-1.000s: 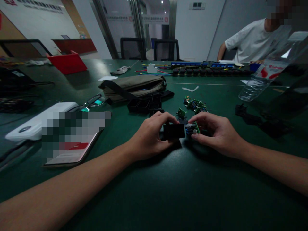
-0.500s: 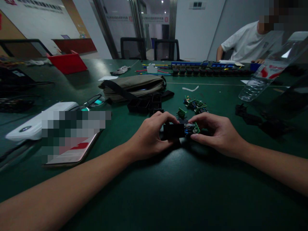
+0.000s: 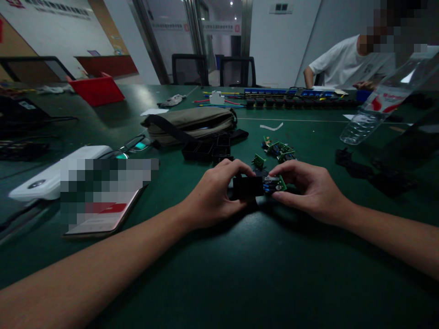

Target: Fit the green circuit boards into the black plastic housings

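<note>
My left hand [image 3: 219,194] is closed around a small black plastic case [image 3: 247,186], thumb below and fingers on top. At the case's right end sits a green circuit board [image 3: 281,183] with blue and grey parts facing the case. My right hand [image 3: 308,189] pinches this board between thumb and fingers. The board's parts lie at the case's opening; how far they reach inside is hidden. Just beyond my hands lie a loose small circuit board [image 3: 259,160] and a cluster of green boards [image 3: 279,148]. Several empty-looking black cases [image 3: 202,150] stand behind my left hand.
A grey-brown bag [image 3: 192,123] lies beyond the cases. To the left are a phone [image 3: 103,219], a white device [image 3: 34,185] and glasses [image 3: 137,145]. A plastic bottle [image 3: 373,109] stands at right. Across the table [image 3: 260,274] sits a person in a white shirt [image 3: 350,64].
My hands hold the case and board in nearly the same place. The person across the table has shifted slightly to the left, and one of that person's hands is raised a little.
</note>
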